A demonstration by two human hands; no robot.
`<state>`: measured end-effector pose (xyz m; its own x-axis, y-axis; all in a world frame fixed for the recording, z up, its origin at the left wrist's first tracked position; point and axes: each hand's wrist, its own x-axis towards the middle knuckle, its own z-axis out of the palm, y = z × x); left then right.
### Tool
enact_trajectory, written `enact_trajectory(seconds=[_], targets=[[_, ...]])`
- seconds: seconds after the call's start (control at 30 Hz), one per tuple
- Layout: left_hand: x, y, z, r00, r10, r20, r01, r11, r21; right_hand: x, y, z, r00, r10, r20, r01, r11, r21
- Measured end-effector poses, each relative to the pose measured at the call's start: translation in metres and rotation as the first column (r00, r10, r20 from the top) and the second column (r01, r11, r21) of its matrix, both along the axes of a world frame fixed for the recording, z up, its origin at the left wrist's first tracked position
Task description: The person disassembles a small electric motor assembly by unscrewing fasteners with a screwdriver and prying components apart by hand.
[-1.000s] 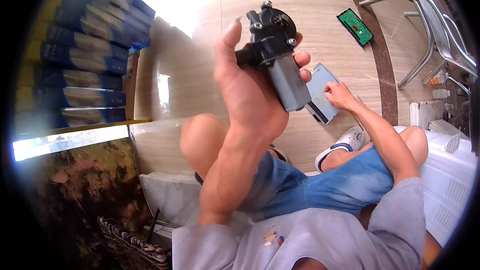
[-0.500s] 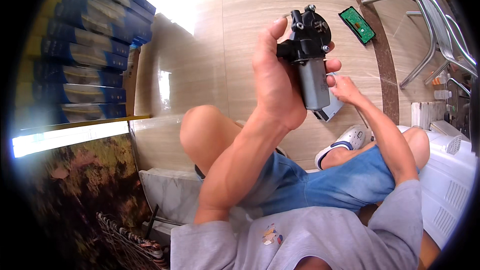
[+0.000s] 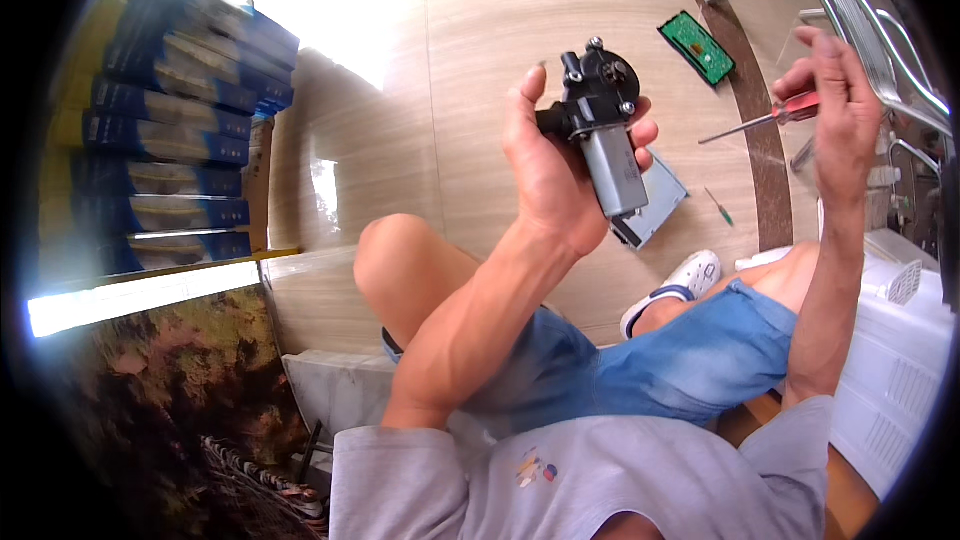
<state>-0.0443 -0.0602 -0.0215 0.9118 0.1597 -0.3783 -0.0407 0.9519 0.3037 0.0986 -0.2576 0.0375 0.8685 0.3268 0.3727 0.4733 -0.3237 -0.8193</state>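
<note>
My left hand (image 3: pixel 555 165) is wrapped round a geared electric motor (image 3: pixel 612 165), held up over the floor. The motor has a silver-grey cylindrical body and a black gear housing with bolts at its upper end. My left thumb stands up beside the housing, and fingertips show on the far side. Off to the right, my raised right hand (image 3: pixel 845 110) grips a screwdriver (image 3: pixel 797 108) with a red handle. Its metal shaft points left toward the motor, and its tip is apart from it.
A green circuit board (image 3: pixel 697 47) in a black frame lies on the tiled floor. A flat silver-grey case (image 3: pixel 655 202) and a small green-handled screwdriver (image 3: pixel 718 207) lie nearer. Metal-framed chairs (image 3: pixel 840 0) stand at right, stacked blue boxes (image 3: pixel 170 140) at left, and a white plastic unit (image 3: pixel 890 350) beside my leg.
My right hand has moved up and right, away from the motor, and now shows the red-handled screwdriver. My left hand and the motor have shifted slightly left. The small green-handled screwdriver has come into view.
</note>
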Motion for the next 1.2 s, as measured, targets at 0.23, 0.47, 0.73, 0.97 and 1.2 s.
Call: enact_trajectory(seconds=[0.23, 0.47, 0.73, 0.97, 1.2], targets=[[-0.009, 0.0, -0.006, 1.0, -0.012, -0.01, 0.012, 1.0, 0.024, -0.01, -0.021, -0.008, 0.968, -0.222, 0.118, 0.226, 0.974, -0.024], [-0.01, -0.009, -0.014, 0.996, -0.073, -0.055, 0.073, 0.997, 0.01, -0.028, -0.029, 0.006, 0.978, -0.176, 0.113, 0.163, 0.98, 0.115], [-0.018, -0.01, -0.019, 0.993, -0.079, -0.089, 0.074, 0.996, -0.055, -0.013, -0.027, -0.004, 0.86, 0.245, 0.447, -0.41, 0.853, 0.323], [-0.02, -0.018, -0.016, 0.993, -0.112, -0.033, 0.11, 0.992, -0.059, -0.072, -0.029, 0.003, 0.982, 0.176, 0.074, -0.19, 0.868, 0.458], [-0.019, -0.019, -0.017, 0.988, -0.146, -0.049, 0.143, 0.988, -0.051, -0.073, -0.03, 0.002, 0.981, 0.182, 0.068, -0.194, 0.896, 0.399]])
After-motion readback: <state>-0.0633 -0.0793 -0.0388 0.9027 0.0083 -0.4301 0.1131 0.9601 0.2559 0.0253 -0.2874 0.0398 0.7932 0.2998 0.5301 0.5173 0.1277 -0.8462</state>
